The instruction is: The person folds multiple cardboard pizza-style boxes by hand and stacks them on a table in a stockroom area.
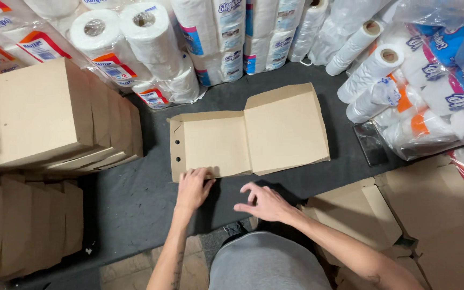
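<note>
Dark matte floor (135,204) spreads under my hands, ringed by glossy plastic-wrapped paper rolls (151,48) and stacked cardboard boxes (33,113). Just beyond my fingertips lies a flat, smooth brown cardboard sheet (253,134). My left hand (191,189) presses its near edge, fingers flat, gripping nothing. My right hand (264,204) hovers nearby, fingers loosely curled, empty.

plain brown cardboard box (251,139), dark grey mat (135,198)
</note>
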